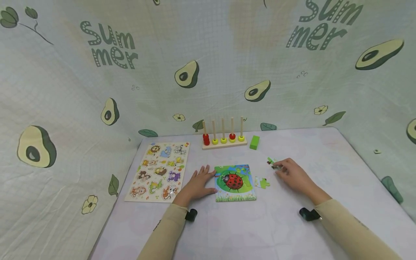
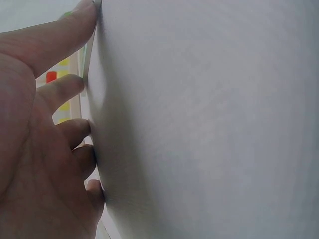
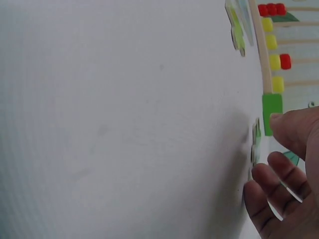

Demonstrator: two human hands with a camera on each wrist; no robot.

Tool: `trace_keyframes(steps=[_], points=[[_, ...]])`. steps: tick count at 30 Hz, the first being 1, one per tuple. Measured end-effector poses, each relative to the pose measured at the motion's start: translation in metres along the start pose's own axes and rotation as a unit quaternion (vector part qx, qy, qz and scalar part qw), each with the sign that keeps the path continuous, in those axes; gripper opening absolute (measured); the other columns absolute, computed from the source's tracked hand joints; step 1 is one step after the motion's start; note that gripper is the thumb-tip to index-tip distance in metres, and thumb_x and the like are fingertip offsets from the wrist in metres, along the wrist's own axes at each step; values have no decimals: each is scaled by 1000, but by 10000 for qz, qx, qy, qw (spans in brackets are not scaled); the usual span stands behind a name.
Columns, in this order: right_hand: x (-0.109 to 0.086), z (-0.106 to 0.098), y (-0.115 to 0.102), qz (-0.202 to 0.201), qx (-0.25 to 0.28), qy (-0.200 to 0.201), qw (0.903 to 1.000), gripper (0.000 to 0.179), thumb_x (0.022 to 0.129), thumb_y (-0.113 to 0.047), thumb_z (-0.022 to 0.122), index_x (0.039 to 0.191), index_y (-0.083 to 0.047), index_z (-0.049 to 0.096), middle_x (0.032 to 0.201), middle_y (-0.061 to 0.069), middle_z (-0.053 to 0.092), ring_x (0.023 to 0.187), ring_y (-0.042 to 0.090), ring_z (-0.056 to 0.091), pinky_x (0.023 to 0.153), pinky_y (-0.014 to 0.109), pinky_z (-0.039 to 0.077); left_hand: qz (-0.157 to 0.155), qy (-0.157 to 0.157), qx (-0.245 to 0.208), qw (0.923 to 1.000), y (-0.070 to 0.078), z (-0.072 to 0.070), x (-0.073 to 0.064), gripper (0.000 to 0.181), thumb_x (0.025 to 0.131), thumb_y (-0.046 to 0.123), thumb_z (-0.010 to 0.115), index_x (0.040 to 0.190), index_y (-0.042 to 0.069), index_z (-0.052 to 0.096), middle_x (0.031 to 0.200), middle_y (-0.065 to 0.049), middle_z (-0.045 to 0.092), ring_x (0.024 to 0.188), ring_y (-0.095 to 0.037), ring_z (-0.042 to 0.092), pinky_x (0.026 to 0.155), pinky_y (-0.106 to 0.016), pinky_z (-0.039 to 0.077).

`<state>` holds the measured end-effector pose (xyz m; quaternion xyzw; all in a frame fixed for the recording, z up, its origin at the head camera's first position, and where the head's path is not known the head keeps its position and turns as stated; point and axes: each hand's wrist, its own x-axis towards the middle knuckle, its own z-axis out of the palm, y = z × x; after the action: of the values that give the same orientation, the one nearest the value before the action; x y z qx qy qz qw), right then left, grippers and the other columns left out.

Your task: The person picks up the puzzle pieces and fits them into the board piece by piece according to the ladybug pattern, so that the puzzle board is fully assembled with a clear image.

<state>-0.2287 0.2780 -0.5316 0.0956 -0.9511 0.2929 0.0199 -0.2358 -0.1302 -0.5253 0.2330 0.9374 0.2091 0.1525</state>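
Note:
A square puzzle board [image 1: 235, 183] with a ladybug picture lies in front of me. My left hand [image 1: 197, 185] rests on the table with fingers spread, its thumb and index fingertips at the board's left edge. In the left wrist view the left hand's fingertips [image 2: 82, 127] come down at the tabletop. To the right of the board my right hand [image 1: 294, 176] reaches a small green-and-white puzzle piece [image 1: 272, 162], fingertips right at it. In the right wrist view that piece [image 3: 256, 142] shows beyond the thumb and loosely bent fingers. Another puzzle piece [image 1: 262, 182] lies beside the board's right edge.
A wooden animal puzzle board [image 1: 147, 182] lies on the left. At the back stands a bead counting rack [image 1: 224, 145] with red and yellow beads on pegs. A green block [image 1: 255, 142] sits to its right. A printed cloth [image 1: 224, 101] hangs behind the table.

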Motion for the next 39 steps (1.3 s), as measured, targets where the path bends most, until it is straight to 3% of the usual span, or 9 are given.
trace_keyframes(steps=[9, 17, 25, 30, 35, 39], points=[[12, -9, 4, 14, -167, -45, 9998, 50, 96, -12, 66, 144, -2, 53, 126, 19, 55, 93, 26, 55, 75, 42, 47, -42, 28, 74, 10000, -4, 4, 3, 81, 93, 51, 69, 160, 19, 36, 169, -15, 14, 156, -32, 6, 126, -52, 4], [22, -11, 1, -29, -321, -452, 9985, 56, 98, -12, 64, 150, -2, 47, 143, 24, 53, 102, 31, 56, 92, 56, 48, -38, 21, 20, 10000, -3, 3, 3, 81, 93, 51, 69, 160, 19, 36, 169, -14, 14, 156, -32, 6, 126, -52, 3], [25, -10, 0, -33, -432, -661, 9969, 50, 98, -10, 63, 147, -1, 52, 142, 27, 53, 116, 41, 55, 100, 61, 46, -59, 19, 33, 10000, -1, 3, 1, 81, 94, 50, 69, 160, 18, 36, 169, -15, 14, 156, -33, 6, 126, -51, 3], [27, -10, 2, -197, -426, -451, 9979, 54, 94, -9, 70, 144, -1, 54, 135, 26, 52, 100, 33, 57, 87, 53, 50, -39, 41, -4, 10000, -1, 2, 1, 80, 94, 50, 69, 159, 18, 37, 168, -15, 15, 156, -33, 7, 126, -52, 3], [28, -11, 3, 128, -275, -406, 9987, 65, 92, -15, 74, 149, -1, 47, 128, 23, 46, 86, 25, 50, 71, 38, 44, -25, 57, 24, 10000, -1, 2, 0, 80, 93, 50, 69, 159, 18, 37, 168, -15, 15, 156, -33, 7, 126, -52, 4], [28, -12, 5, 328, -222, -353, 9986, 59, 95, -16, 72, 147, 1, 49, 120, 22, 44, 83, 24, 48, 64, 34, 40, -20, 65, 21, 10000, -1, 2, 0, 81, 93, 50, 70, 159, 18, 37, 168, -16, 16, 156, -34, 7, 126, -52, 4]])
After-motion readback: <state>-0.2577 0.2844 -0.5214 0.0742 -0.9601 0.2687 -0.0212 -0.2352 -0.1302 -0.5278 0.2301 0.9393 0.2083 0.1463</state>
